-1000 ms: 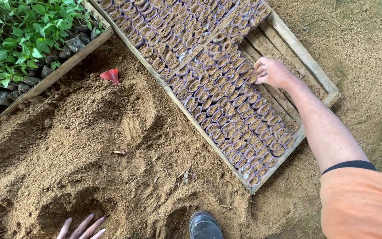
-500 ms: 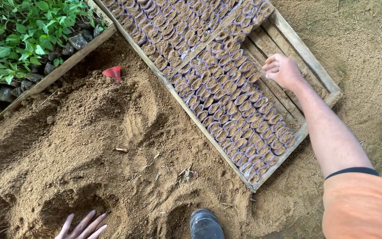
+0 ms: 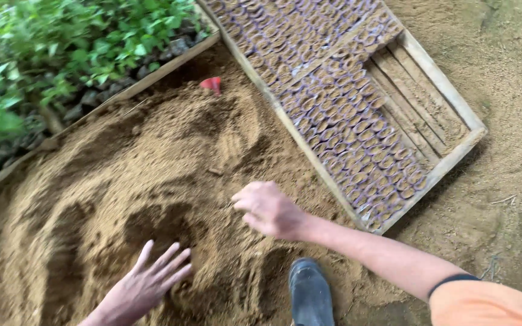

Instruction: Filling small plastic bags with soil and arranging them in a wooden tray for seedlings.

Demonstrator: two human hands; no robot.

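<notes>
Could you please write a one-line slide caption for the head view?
Both bare hands, left hand and right hand, over a sandy soil heap beside a wooden tray of filled seedling pots.

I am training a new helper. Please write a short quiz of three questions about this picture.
1. True or false: the right hand rests on the wooden tray.
2. What does the left hand reach over? A) sand pile B) green plants C) the shoe
3. Fill in: the small pots fill ___ of the tray.

Key:
1. False; it is over the sand pile.
2. A.
3. Most; one corner shows bare slats.
</notes>
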